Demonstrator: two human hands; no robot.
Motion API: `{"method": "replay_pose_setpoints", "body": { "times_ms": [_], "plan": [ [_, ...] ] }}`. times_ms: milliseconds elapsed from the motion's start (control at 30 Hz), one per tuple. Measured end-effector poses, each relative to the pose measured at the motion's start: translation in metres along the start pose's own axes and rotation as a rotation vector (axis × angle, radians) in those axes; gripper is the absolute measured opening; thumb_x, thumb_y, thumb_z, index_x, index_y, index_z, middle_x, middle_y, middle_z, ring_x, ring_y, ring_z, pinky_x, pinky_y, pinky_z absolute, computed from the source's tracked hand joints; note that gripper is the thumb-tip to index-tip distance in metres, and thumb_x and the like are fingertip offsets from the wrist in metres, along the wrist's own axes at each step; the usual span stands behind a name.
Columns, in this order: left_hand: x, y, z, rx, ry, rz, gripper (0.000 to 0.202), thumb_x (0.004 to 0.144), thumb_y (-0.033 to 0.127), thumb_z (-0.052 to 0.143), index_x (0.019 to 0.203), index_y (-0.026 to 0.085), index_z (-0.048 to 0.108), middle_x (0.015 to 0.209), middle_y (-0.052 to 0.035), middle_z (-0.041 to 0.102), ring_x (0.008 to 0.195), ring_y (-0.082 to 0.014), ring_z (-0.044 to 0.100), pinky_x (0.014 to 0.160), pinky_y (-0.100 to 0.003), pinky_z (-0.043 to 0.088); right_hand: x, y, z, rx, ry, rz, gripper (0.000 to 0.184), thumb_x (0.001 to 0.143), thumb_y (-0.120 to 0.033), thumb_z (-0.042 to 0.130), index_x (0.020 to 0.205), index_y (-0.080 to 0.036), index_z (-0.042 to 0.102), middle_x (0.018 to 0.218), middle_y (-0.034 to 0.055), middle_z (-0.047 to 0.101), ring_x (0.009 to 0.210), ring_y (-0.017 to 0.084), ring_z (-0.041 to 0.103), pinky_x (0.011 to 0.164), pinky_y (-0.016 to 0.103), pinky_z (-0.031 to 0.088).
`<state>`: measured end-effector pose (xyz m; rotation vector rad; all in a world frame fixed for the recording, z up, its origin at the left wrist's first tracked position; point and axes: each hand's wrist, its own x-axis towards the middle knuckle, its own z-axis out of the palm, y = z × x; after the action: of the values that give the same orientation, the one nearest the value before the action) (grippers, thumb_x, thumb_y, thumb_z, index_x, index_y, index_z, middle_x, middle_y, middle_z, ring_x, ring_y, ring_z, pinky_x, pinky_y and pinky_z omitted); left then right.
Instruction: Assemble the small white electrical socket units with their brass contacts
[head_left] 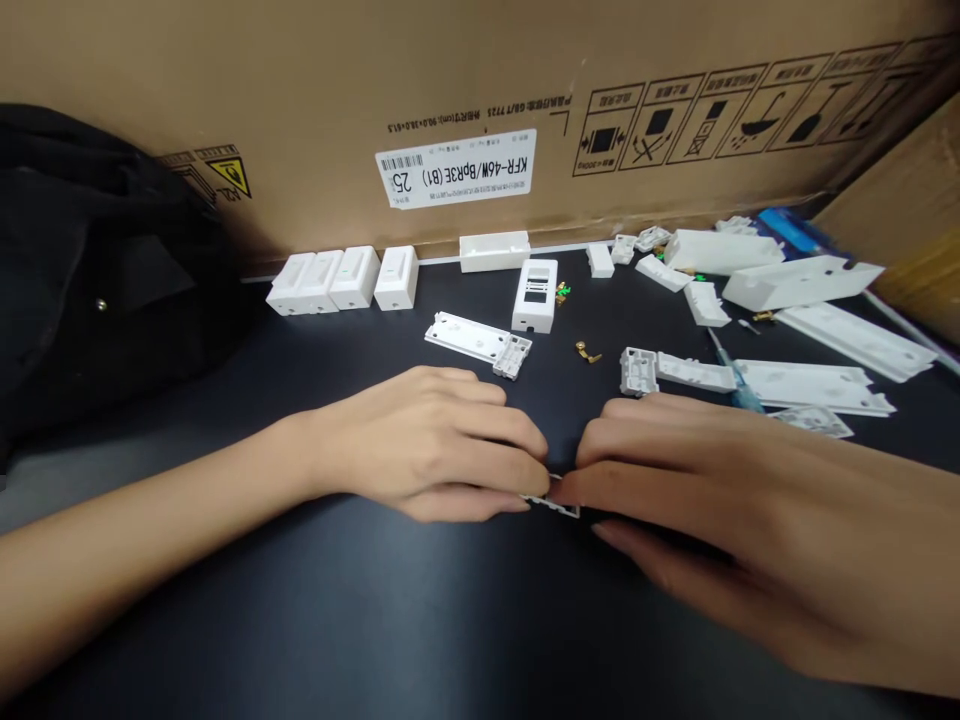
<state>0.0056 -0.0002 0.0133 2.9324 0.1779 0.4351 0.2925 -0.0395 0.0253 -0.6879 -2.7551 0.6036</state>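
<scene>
My left hand (442, 440) and my right hand (720, 500) meet at the middle of the black table (315, 590), fingers curled and pressed together. Between their fingertips lies a small white plastic part (559, 505), pinched from both sides and mostly hidden. Just beyond my left hand rests a flat white cover plate (469, 337) with a small ribbed white piece (514, 356) at its end. A white socket housing (535, 294) stands behind it. A small brass contact (587, 351) lies loose nearby.
Several white socket modules (341, 280) line the foot of a large cardboard box (450, 110). Many white plastic shells and strips (795, 285) lie scattered at the right, with a blue screwdriver (739, 385). A black bag (90, 270) fills the left.
</scene>
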Motion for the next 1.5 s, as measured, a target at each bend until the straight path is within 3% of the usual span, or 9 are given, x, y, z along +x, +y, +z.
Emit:
{"method": "replay_pose_setpoints", "body": {
  "times_ms": [133, 500, 967, 1367, 1500],
  "plan": [
    [-0.0002, -0.0008, 0.0000, -0.021, 0.003, -0.003, 0.018, 0.112, 0.028, 0.059, 0.114, 0.021, 0.076, 0.119, -0.0068, 0.082, 0.087, -0.0182, 0.071, 0.078, -0.035, 0.050, 0.0045, -0.0012, -0.0031, 0.043, -0.095, 0.015, 0.018, 0.103, -0.016, 0.053, 0.109, -0.025, 0.067, 0.097, 0.0006, 0.066, 0.084, 0.018, 0.062, 0.075, 0.036, 0.045],
    [0.0020, 0.0018, 0.0028, -0.147, 0.027, -0.077, 0.013, 0.109, 0.026, 0.062, 0.111, 0.021, 0.074, 0.117, -0.0068, 0.082, 0.087, -0.0171, 0.071, 0.081, -0.033, 0.051, 0.0052, -0.0027, -0.0054, 0.073, -0.085, 0.015, 0.019, 0.101, -0.014, 0.055, 0.109, -0.024, 0.070, 0.095, 0.0006, 0.065, 0.084, 0.018, 0.060, 0.076, 0.036, 0.042],
    [0.0001, -0.0004, 0.0041, -0.158, 0.023, -0.061, 0.012, 0.110, 0.026, 0.062, 0.112, 0.020, 0.073, 0.117, -0.0075, 0.082, 0.086, -0.0180, 0.072, 0.081, -0.034, 0.050, 0.0035, -0.0024, -0.0020, 0.047, -0.071, 0.015, 0.019, 0.105, -0.018, 0.051, 0.103, -0.023, 0.069, 0.095, 0.0021, 0.065, 0.083, 0.020, 0.059, 0.075, 0.038, 0.042],
    [0.0027, 0.0024, 0.0010, 0.015, 0.015, -0.017, 0.020, 0.112, 0.028, 0.056, 0.110, 0.022, 0.075, 0.113, -0.0059, 0.082, 0.080, -0.0180, 0.068, 0.074, -0.035, 0.049, 0.0026, -0.0032, -0.0004, 0.042, -0.030, 0.001, 0.016, 0.104, -0.018, 0.053, 0.104, -0.023, 0.068, 0.094, 0.0026, 0.067, 0.082, 0.021, 0.060, 0.073, 0.037, 0.042],
    [0.0027, 0.0029, 0.0023, -0.015, 0.031, -0.027, 0.018, 0.111, 0.026, 0.058, 0.109, 0.020, 0.075, 0.113, -0.0059, 0.082, 0.080, -0.0179, 0.068, 0.074, -0.036, 0.049, 0.0029, -0.0043, -0.0007, 0.048, -0.029, 0.000, 0.019, 0.104, -0.017, 0.052, 0.107, -0.023, 0.069, 0.094, 0.0022, 0.067, 0.081, 0.021, 0.060, 0.073, 0.037, 0.042]
  ]
}}
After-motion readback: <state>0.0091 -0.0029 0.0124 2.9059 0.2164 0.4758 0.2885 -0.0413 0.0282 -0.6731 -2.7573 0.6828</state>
